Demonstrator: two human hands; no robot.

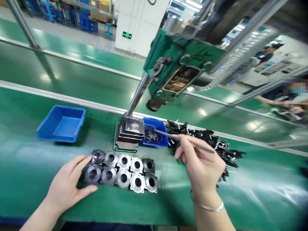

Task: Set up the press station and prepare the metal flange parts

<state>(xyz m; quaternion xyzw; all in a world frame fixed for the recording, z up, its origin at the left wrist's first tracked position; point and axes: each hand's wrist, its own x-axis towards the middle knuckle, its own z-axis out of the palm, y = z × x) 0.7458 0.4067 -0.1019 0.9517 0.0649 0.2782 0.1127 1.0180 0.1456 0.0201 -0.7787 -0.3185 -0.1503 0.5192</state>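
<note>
My right hand grips slim grey tweezers, though their two prongs do not show apart. The tips point left, over a small blue bin with thin dark rings in it. Two rows of round metal housings with central holes lie on the green bench. My left hand is at the left end of these rows, thumb and fingers apart. Its fingertips are at the top left housing, apparently touching it, but it is not gripped.
A green press head overhangs the bench, above a stacked metal block on its base. An open blue bin stands at the left. Black parts with white pieces are heaped at the right. Another person's hand is at far right.
</note>
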